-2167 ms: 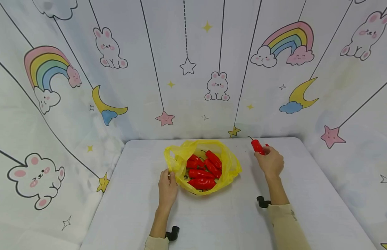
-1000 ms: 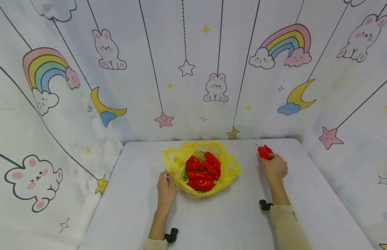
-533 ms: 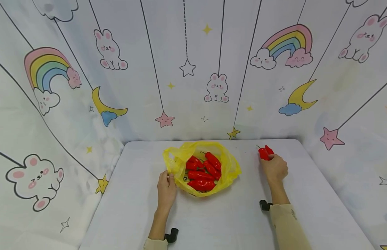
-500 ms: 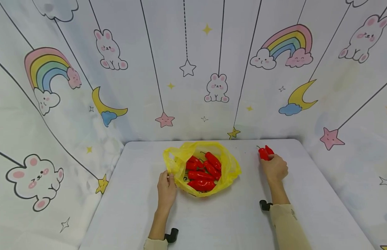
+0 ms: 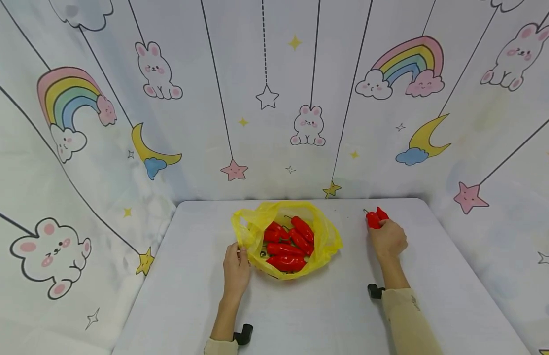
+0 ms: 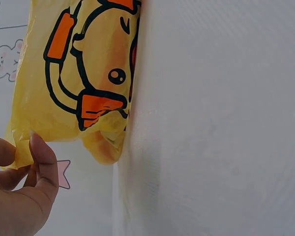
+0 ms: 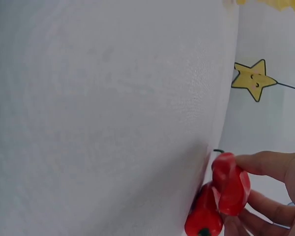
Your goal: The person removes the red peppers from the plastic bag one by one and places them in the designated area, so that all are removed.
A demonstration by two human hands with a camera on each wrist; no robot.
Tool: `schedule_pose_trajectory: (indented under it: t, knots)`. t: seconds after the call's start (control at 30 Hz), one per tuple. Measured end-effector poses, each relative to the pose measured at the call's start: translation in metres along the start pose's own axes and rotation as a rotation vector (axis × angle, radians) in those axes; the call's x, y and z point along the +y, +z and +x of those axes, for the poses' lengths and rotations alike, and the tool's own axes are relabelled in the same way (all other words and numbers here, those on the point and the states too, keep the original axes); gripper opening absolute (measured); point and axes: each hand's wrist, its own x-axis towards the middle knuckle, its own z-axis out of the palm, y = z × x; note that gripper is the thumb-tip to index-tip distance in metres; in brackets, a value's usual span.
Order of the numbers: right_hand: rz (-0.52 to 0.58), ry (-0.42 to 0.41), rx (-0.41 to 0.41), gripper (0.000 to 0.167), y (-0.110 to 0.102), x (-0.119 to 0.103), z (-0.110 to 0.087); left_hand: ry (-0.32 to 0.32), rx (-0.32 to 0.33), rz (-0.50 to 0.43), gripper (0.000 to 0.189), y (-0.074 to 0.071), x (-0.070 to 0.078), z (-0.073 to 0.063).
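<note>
Peppers [image 5: 285, 249] lie heaped in a yellow bag [image 5: 324, 231] near the middle of the white surface [image 5: 310, 315], and two more are off to its right, toward the far edge.

Nearest the person are the pale sleeves [image 5: 407, 320] and the black wrist cameras [image 5: 243, 334], set on the inner side of each wrist, presumably to look along at the fingers' work.

Past them, the left hand [image 5: 236, 271] pinches the bag's left edge between thumb and fingers. Plastic that thin would likely sag by itself, so I take the pinch as a way to hold the mouth wide and steady. The mouth tilts to the near side, which leaves the heap in plain sight and within reach.

Well to the right of the bag, the right hand [image 5: 389, 240] has one pepper [image 7: 233, 189] gripped across its body rather than by the thin stem; I'd guess that is surer on such a slick skin. Just beside it, apparently touching, a second pepper [image 7: 204, 221] rests on the surface. Whether the held one bears on the surface too, I cannot tell. Their spot seems picked to set them apart from the heap.

Farthest off hangs a printed cloth [image 5: 199, 123], probably a screen.
</note>
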Motion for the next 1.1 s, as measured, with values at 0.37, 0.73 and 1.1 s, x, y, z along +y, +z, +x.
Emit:
schedule_pose_trajectory:
  t: [0.37, 0.73, 1.1]
  knots:
    - [-0.072, -0.006, -0.036, 0.042, 0.003, 0.002, 0.000, -0.004, 0.000, -0.003, 0.028, -0.001, 0.003, -0.001]
    - [-0.075, 0.003, -0.074, 0.033, 0.003, 0.001, -0.001, -0.004, 0.001, -0.007, 0.028, -0.001, 0.000, 0.001]
    - [-0.061, 0.019, -0.069, 0.037, -0.004, -0.008, -0.001, 0.009, 0.002, -0.026, 0.026, -0.001, -0.002, 0.002]
